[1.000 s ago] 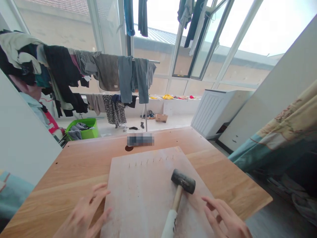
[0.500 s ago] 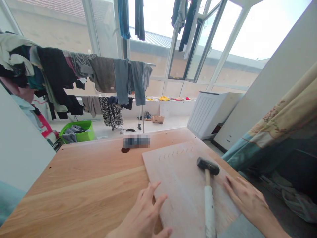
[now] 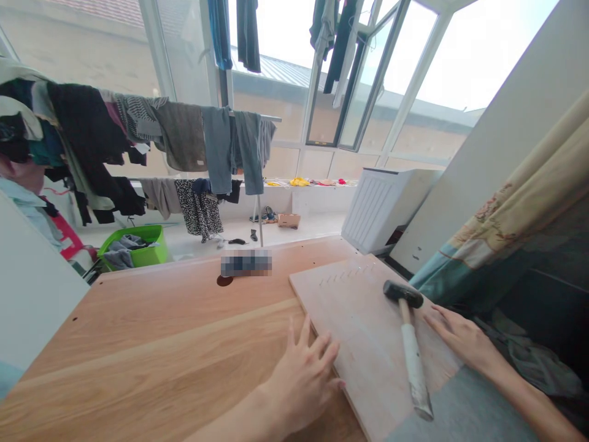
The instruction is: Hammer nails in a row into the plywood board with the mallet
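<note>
A pale wooden board point(image 3: 363, 334) lies on the wooden tabletop, with a row of several nails point(image 3: 347, 276) standing up near its far edge. On the board rests a hammer with a black head point(image 3: 403, 293) and a whitish wrapped handle point(image 3: 414, 362). My left hand point(image 3: 308, 368) is at the board's left edge, fingers spread and bent over it. Along the right edge lies my right hand point(image 3: 453, 334), its fingers stretched out beside the hammer head; its thumb is hidden. Neither hand touches the hammer.
The wooden tabletop point(image 3: 161, 344) has a round dark hole point(image 3: 224, 281) beside a blurred item point(image 3: 246, 263). Beyond it stand a green basket of clothes point(image 3: 159, 248), a laundry rack with hanging clothes point(image 3: 184, 135) and a white ribbed appliance point(image 3: 372, 205). A curtain point(image 3: 506, 209) hangs at right.
The board has shifted to the right across the tabletop with the hammer on it. My left hand has moved right along with the board's left edge. The view has turned slightly.
</note>
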`<state>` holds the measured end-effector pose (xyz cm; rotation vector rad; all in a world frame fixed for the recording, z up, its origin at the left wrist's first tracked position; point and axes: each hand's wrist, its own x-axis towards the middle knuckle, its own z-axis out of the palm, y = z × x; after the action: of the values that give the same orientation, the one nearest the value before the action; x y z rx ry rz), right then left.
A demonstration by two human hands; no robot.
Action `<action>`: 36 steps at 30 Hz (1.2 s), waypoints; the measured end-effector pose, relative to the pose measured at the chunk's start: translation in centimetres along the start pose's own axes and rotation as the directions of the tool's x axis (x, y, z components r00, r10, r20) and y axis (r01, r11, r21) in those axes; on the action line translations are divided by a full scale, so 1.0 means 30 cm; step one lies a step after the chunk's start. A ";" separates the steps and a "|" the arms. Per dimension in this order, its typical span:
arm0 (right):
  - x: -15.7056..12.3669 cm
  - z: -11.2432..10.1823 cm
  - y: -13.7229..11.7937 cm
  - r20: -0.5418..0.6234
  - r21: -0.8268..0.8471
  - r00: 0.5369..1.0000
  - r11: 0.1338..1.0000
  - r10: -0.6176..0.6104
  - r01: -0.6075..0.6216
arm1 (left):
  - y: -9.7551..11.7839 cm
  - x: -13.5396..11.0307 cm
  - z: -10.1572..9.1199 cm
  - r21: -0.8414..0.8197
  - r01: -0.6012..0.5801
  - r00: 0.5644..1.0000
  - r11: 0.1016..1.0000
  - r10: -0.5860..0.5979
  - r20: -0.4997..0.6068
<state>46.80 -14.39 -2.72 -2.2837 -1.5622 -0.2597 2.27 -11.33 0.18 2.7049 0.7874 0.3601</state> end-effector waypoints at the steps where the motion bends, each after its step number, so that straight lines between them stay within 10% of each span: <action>1: 0.005 -0.004 -0.002 0.032 0.018 0.999 1.000 -0.008 0.008 | 0.002 0.002 -0.002 0.018 -0.009 1.000 1.000 0.009 -0.017; 9: -0.072 -0.083 -0.097 0.218 0.097 0.976 0.995 0.010 -0.032 | -0.055 -0.061 -0.055 0.111 0.001 0.992 0.994 0.013 -0.127; 17: -0.276 -0.168 -0.397 0.386 0.307 0.902 0.949 -0.193 0.071 | -0.196 -0.382 -0.137 0.332 0.084 0.958 0.939 0.016 -0.287; 22: -0.247 -0.191 -0.469 0.474 0.408 0.825 0.907 -0.307 0.103 | -0.274 -0.536 -0.179 0.263 0.211 0.928 0.941 -0.109 -0.356; 31: 0.141 -0.065 -0.837 0.242 0.527 0.850 0.799 -0.468 0.289 | -0.441 -0.221 -0.399 -0.077 0.412 0.905 0.908 -0.418 -0.085; 36: 0.227 0.063 -0.958 0.390 0.490 0.728 0.796 -0.564 0.354 | -0.457 -0.153 -0.410 -0.071 0.397 0.915 0.915 -0.400 -0.044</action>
<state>22.58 1.51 3.37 -1.6795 -2.2219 0.5637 -11.97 -0.21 6.00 2.4045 1.2918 0.3571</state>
